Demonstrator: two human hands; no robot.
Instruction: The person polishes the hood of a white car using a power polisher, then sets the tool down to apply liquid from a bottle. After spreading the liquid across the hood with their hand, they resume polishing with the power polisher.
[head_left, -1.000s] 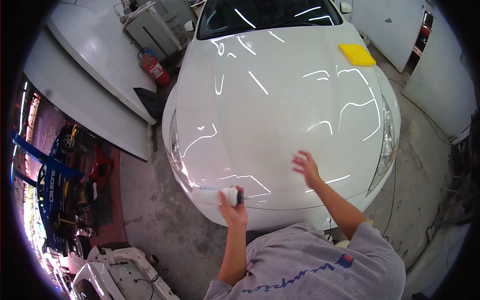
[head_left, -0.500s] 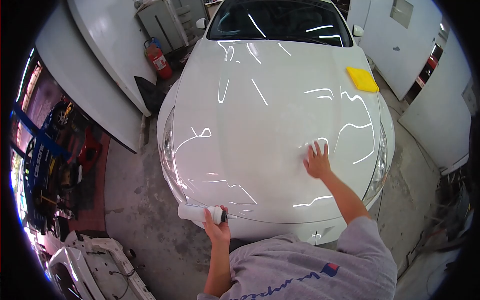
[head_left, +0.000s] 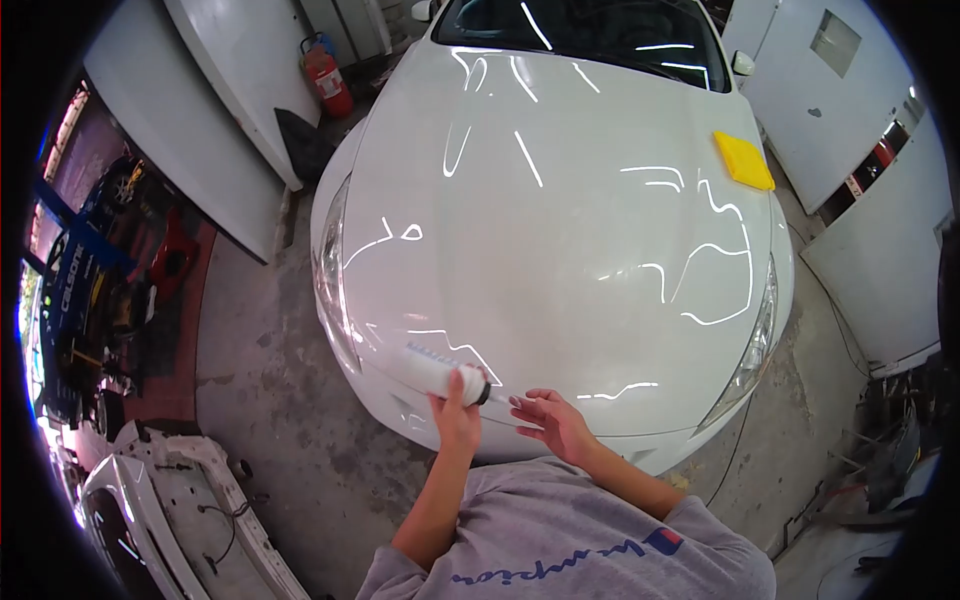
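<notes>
A white squeeze bottle [head_left: 428, 366] with a black collar lies almost level in my left hand [head_left: 458, 420], its fingers wrapped round the neck end. The thin nozzle points right, toward the fingertips of my right hand [head_left: 560, 428]. That hand is open, fingers loosely spread and slightly curled, with the fingertips right at the nozzle tip. Both hands are over the front edge of a white car's hood [head_left: 540, 290]. A faint hazy patch shows on the paint at the hood's middle right.
A folded yellow cloth [head_left: 744, 161] rests on the hood's far right side. Behind the hood is the dark windshield [head_left: 590, 38]. A red fire extinguisher [head_left: 328, 80] stands at the back left. White body parts [head_left: 190, 500] lie on the floor at lower left. White door panels [head_left: 815, 90] flank the right.
My right hand has left the hood surface and come down-left to the bottle's nozzle. My left hand has moved the bottle slightly up and right. The view has shifted a little.
</notes>
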